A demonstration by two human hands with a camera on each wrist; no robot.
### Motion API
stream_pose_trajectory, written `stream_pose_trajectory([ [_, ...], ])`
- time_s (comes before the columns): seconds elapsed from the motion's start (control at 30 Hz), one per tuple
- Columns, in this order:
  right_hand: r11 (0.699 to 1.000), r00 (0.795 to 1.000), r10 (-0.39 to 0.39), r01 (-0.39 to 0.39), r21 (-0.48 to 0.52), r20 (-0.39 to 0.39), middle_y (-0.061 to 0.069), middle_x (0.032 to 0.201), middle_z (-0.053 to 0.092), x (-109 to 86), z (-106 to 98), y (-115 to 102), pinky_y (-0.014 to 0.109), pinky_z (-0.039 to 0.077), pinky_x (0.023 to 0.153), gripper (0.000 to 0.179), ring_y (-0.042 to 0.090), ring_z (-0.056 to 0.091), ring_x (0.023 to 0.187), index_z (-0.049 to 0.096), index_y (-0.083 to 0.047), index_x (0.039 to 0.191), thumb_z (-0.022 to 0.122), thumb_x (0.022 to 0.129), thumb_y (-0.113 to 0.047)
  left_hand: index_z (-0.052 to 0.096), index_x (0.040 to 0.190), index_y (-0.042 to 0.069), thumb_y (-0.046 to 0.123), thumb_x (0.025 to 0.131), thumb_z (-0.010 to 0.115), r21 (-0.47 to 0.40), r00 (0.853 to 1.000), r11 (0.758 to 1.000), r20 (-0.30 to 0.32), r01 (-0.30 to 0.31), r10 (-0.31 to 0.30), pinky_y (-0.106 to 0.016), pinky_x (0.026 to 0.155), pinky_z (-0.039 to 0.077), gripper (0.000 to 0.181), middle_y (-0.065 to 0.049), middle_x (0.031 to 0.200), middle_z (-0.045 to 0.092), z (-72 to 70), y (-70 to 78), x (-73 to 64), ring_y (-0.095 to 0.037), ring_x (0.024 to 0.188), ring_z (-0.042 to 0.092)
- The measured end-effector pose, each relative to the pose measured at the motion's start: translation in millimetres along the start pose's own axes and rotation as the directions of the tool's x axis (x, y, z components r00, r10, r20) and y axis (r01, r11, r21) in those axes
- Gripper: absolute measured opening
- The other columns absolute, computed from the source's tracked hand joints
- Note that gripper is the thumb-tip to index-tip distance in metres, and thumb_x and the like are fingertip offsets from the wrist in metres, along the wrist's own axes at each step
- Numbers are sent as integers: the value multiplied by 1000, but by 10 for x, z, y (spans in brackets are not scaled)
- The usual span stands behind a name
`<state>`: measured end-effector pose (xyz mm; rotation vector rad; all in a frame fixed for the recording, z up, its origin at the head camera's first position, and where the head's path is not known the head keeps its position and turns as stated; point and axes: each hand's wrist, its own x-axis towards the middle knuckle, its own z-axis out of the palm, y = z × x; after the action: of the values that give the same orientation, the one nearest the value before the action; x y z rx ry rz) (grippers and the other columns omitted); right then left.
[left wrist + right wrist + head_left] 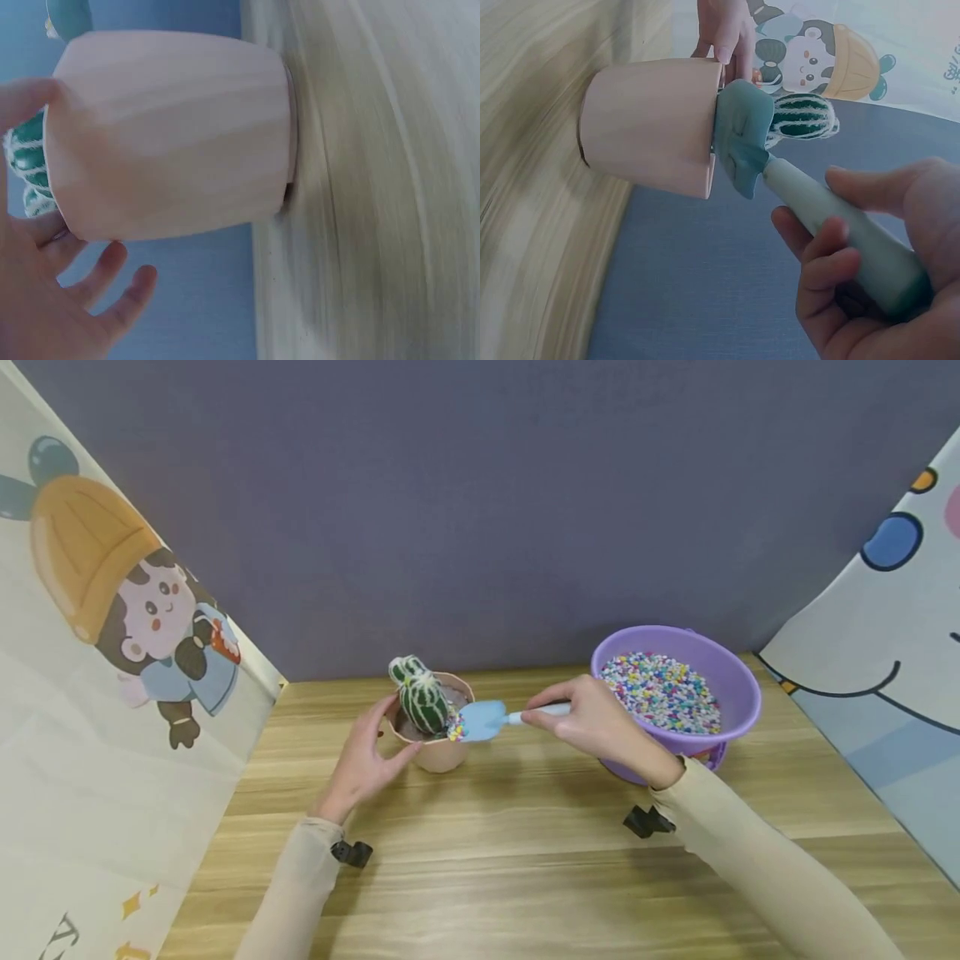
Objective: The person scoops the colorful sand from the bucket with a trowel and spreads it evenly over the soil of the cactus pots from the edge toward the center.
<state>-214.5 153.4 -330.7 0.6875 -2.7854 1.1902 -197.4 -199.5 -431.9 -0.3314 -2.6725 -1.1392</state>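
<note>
A pink flowerpot holding a green-and-white cactus stands on the wooden table. My left hand grips the pot's rim from the left, thumb at the front and fingers behind, as the left wrist view also shows. In my right hand is the pale handle of a small blue shovel; the fingers wrap round it in the right wrist view. Colourful beads sit at the shovel's tip, which is over the pot's right rim beside the cactus.
A purple bucket, partly filled with multicoloured beads, stands to the right, behind my right hand. A dark grey wall rises behind the table. Panels with cartoon prints flank both sides.
</note>
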Motion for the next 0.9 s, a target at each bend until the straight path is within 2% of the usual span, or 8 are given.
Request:
stream_pose_trajectory([
  [0.1, 1000, 1000, 3, -3, -3, -1, -1, 91, 83, 9, -4, 1, 29, 52, 62, 17, 12, 64, 68, 87, -16, 100, 82, 91, -30, 36, 165, 13, 41, 91, 83, 20, 1000, 1000, -4, 12, -12, -66, 114, 47, 92, -16, 167, 43, 22, 32, -6, -42, 150, 42],
  [0.3, 1000, 1000, 22, -22, -8, 5, -1, 92, 83, 58, -38, -34, 31, 52, 64, 18, 15, 65, 70, 87, -17, 100, 83, 91, -32, 36, 165, 12, 48, 91, 81, 56, 998, 997, -37, 47, -45, -67, 125, 33, 94, -15, 168, 42, 68, 140, -13, -40, 154, 38],
  [0.63, 996, 996, 68, -65, -65, 53, -2, 99, 83, 151, -105, -158, 33, 56, 74, 22, 17, 71, 83, 87, -19, 100, 81, 91, -39, 37, 163, 7, 50, 89, 83, 94, 988, 987, -101, 127, -117, -63, 124, 38, 97, -18, 160, 48, 178, 318, -67, -39, 149, 43],
  [0.77, 994, 996, 74, -70, -81, 50, -2, 99, 83, 159, -111, -188, 31, 56, 72, 21, 16, 71, 82, 87, -19, 99, 81, 91, -38, 36, 163, 6, 51, 89, 82, 103, 988, 987, -102, 123, -112, -64, 124, 37, 97, -19, 160, 48, 192, 336, -67, -40, 149, 43],
  [0.9, 994, 998, 47, -43, -103, 38, -1, 99, 84, 181, -113, -223, 30, 56, 67, 20, 13, 72, 77, 87, -19, 99, 81, 92, -37, 36, 162, 6, 51, 88, 83, 94, 991, 990, -101, 100, -91, -65, 124, 36, 99, -20, 161, 46, 158, 306, -47, -41, 150, 41],
])
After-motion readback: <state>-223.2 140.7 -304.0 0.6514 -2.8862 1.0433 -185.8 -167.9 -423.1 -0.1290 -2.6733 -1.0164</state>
